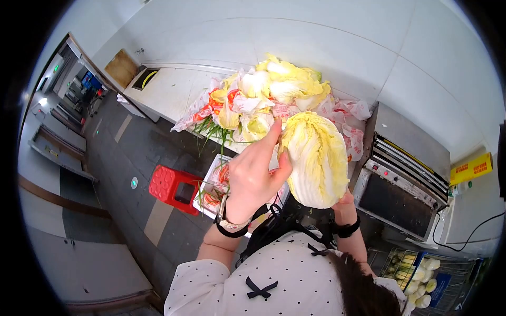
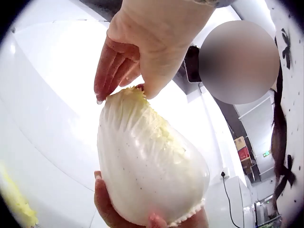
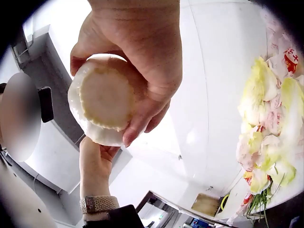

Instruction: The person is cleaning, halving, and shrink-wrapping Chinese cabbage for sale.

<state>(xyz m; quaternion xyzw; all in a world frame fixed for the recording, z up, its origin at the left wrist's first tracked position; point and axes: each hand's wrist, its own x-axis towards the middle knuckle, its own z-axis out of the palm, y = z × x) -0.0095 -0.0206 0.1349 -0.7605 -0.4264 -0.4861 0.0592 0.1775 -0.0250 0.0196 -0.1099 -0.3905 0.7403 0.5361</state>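
A napa cabbage (image 1: 315, 160), pale yellow at the leaves and white along the ribs, is held up in front of the body. My right hand (image 3: 142, 52) grips its stem end, fingers and thumb wrapped around the round cut base (image 3: 107, 99). At the leafy tip, my left hand (image 2: 147, 47) pinches the crinkled leaf edges between thumb and fingers. Small dark specks dot the white outer leaf (image 2: 137, 161). In the head view, the cabbage hides most of the right hand (image 1: 345, 206).
Loose cabbage leaves (image 1: 284, 84) lie on printed plastic bags (image 1: 345, 113) on the counter (image 1: 174, 87). Green onions (image 1: 219, 130) hang over its edge. Below are a white box (image 1: 203, 203) and red stool (image 1: 168, 184). At right stand a metal appliance (image 1: 403, 168) and a cart of cabbages (image 1: 421, 276).
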